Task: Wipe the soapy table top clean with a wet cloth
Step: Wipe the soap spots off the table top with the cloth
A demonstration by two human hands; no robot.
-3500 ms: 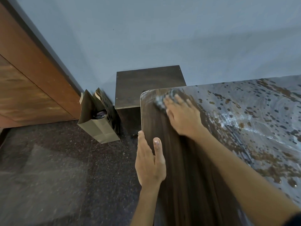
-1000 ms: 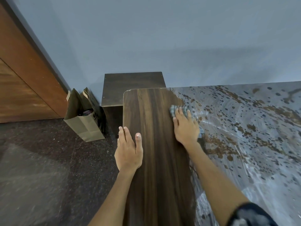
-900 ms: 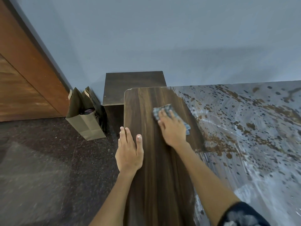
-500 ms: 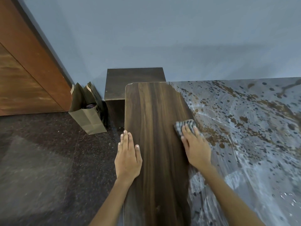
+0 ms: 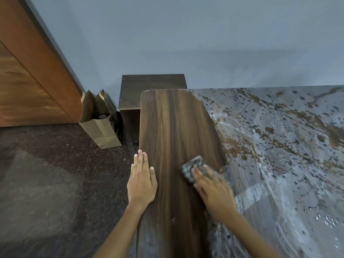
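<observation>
the right hand (image 5: 214, 190) lay flat on the wet cloth (image 5: 194, 169), fingers straight and lightly spread, pressing it to the table top (image 5: 175, 127) rather than gripping it, likely so the whole pad could drag soap. the cloth sat at the edge of the soapy film (image 5: 279, 146), just on the cleared wood strip. the left hand (image 5: 142, 180) rested flat on the table top's left edge, fingers together, seemingly as a brace. both forearms reached forward from below.
</observation>
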